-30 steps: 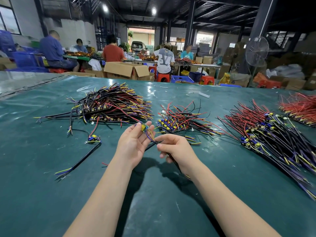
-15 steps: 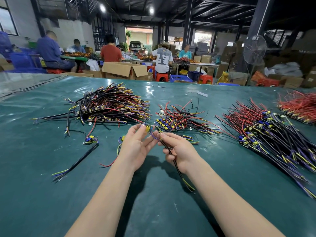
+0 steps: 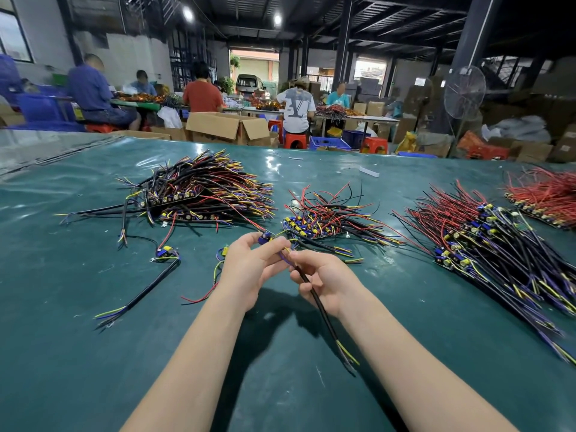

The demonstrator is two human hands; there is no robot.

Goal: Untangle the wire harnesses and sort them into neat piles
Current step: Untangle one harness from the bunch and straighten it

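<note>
I hold one wire harness (image 3: 324,313) between both hands above the green table (image 3: 62,353). My left hand (image 3: 249,269) pinches its small blue and yellow component end. My right hand (image 3: 324,282) grips the black sheathed cable, whose yellow and purple tail hangs down toward me. A big tangled pile (image 3: 199,191) of black, yellow and red harnesses lies at the back left. A smaller pile (image 3: 327,216) sits just beyond my hands. On the right spreads a long pile (image 3: 486,244), and a red-wired pile (image 3: 545,194) lies at the far right.
A loose harness (image 3: 146,282) with a black cable lies left of my hands, and another loose one (image 3: 215,275) with a red wire lies by my left wrist. Beyond the table's far edge are cardboard boxes (image 3: 227,126), stools, a standing fan (image 3: 464,92) and seated people.
My hands have drawn the held harness nearer and higher. The black cable now hangs straight down from my right hand, its tail lifted clear toward me.
</note>
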